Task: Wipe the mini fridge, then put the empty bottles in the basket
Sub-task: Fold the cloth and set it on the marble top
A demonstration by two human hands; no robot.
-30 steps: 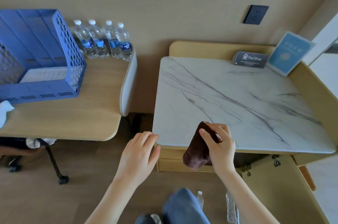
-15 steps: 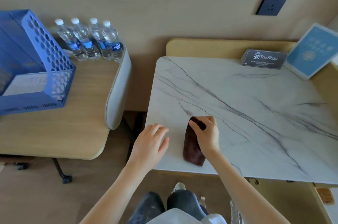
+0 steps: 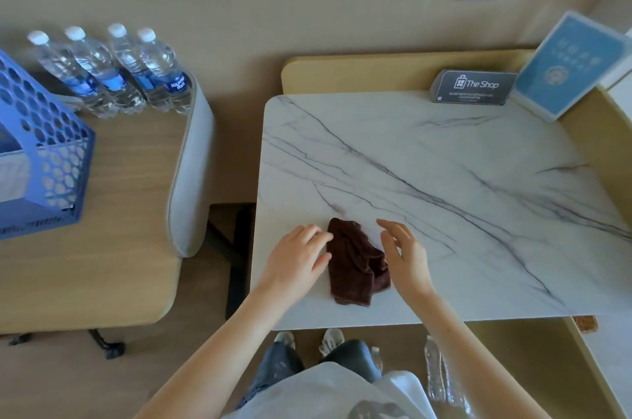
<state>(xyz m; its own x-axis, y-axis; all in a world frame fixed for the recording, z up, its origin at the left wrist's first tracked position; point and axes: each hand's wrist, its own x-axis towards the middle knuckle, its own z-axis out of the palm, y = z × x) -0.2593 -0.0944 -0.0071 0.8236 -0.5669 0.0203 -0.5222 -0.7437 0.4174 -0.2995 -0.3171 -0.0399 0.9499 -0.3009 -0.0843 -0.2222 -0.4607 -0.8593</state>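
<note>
A brown cloth point(image 3: 355, 264) lies crumpled on the white marble top point(image 3: 444, 179) of a cabinet, near its front edge, between the person's 2 hands. The left hand point(image 3: 295, 259) is relaxed and open, with its fingertips touching the cloth's left side. The right hand point(image 3: 405, 256) is open with fingers spread, just beside the cloth on its right. Neither hand grips the cloth.

The mini fridge itself is out of view, so I cannot tell whether it has been wiped. The bottle step looks not yet done. 4 capped bottles point(image 3: 113, 73) stand in a row by the wall on the wooden table point(image 3: 119, 213) to the left, outside the blue basket point(image 3: 51, 151). More clear bottles point(image 3: 437, 377) show near the person's feet. No bottle shows in the visible part of the basket.
</note>
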